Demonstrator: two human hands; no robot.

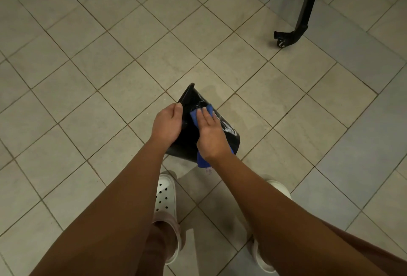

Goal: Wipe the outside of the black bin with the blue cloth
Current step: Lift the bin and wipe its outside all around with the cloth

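The left hand (167,121) grips the tilted glossy black plastic bin (191,99). The right hand (210,132), fingers straight, presses the blue cloth (194,116) on its wet wall.

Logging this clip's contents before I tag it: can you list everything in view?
floor tiles: many, beige with dark grout, across the whole view
frame leg: one, black, top right, ending in a small caster on the floor
black bin: one, tilted, centre, with whitish streaks on its side
blue cloth: one, flat against the bin's side, one end hanging below the wrist
clogs: two, white, on the person's feet, bottom centre
left hand: one, grips the bin's edge
right hand: one, fingers straight, presses the cloth on the bin
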